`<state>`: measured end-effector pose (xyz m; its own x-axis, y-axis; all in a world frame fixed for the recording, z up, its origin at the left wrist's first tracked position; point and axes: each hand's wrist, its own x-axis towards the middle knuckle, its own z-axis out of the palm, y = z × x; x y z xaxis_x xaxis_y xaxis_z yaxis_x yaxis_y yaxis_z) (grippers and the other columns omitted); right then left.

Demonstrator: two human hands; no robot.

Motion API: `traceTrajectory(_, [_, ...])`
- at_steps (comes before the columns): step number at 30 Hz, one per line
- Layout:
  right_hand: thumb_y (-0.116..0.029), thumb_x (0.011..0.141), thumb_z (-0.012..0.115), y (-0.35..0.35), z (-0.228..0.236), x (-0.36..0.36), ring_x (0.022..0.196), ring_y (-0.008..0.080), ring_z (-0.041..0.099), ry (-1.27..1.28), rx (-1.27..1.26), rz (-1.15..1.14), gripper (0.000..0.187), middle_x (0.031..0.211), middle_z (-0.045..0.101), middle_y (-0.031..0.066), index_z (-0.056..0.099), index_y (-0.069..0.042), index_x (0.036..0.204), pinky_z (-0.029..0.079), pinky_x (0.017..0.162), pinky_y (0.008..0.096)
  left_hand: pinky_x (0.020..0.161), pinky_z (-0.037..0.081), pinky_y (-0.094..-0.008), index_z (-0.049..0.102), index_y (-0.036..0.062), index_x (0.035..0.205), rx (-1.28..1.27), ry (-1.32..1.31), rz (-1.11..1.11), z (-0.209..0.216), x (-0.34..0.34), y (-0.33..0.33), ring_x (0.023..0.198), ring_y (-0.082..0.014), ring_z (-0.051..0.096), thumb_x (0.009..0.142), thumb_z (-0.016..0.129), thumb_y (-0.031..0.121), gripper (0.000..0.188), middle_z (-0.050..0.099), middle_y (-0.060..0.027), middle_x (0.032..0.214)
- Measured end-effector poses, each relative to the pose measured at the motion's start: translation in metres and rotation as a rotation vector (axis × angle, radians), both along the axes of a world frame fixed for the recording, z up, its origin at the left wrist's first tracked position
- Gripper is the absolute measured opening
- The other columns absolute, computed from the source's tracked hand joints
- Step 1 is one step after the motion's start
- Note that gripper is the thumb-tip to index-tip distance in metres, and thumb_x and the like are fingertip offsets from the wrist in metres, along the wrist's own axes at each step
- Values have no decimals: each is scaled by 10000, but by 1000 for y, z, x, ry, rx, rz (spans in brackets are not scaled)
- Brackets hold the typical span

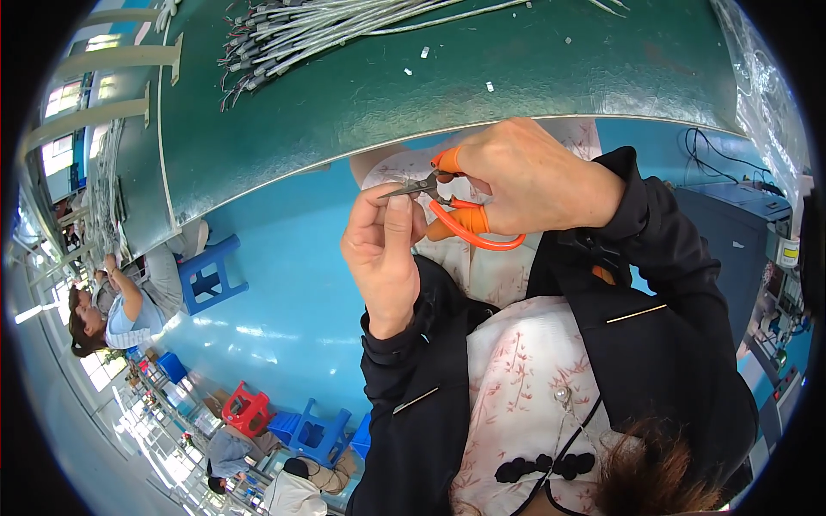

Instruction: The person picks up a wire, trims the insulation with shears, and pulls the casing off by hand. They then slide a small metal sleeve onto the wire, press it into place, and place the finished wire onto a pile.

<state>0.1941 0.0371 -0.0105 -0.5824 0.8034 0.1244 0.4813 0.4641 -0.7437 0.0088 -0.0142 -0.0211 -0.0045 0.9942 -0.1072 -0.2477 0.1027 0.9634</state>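
My right hand [542,176] is closed around a pair of small scissors [473,238] with orange handles and dark pointed blades. Orange finger cots [473,222] cover some of its fingertips. My left hand [385,249] is closed in a pinch, thumb against forefinger, right at the blade tips. Whatever lies between those fingertips is too small to make out. Both hands are just off the near edge of the green workbench [344,120], above my lap.
A bundle of pale cables [331,33] with dark connector ends lies on the bench, with small white scraps [490,86] nearby. Clear plastic sheeting [761,86] hangs at the right. Blue stools [211,273], a red stool [247,408] and seated co-workers [138,314] are at the left.
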Motion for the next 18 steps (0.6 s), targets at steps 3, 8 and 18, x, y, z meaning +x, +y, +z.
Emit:
traceTrajectory(3, [-291, 697, 744, 0, -1, 1, 543, 311, 569, -19, -8, 5, 384, 611, 563, 144, 645, 26, 890, 428, 496, 361, 587, 384, -213, 564, 8, 1026, 12, 98, 16, 3, 3, -2, 649, -69, 493, 915, 558, 22, 112, 573, -17, 738])
traceTrajectory(8, [-295, 699, 746, -3, -2, -3, 540, 333, 550, 70, 105, -34, 376, 597, 545, 139, 634, 22, 869, 423, 495, 364, 663, 441, -214, 561, 2, 1010, 43, 238, 74, 9, 7, -4, 731, -72, 541, 889, 583, -22, 125, 610, -30, 827])
traceTrajectory(18, [-292, 707, 750, -3, 5, -3, 564, 342, 549, -41, 0, 11, 373, 633, 545, 161, 609, 30, 831, 414, 501, 373, 659, 441, -206, 568, -5, 983, 147, 411, 146, 5, 8, -6, 732, -64, 548, 889, 594, -6, 97, 626, -41, 830])
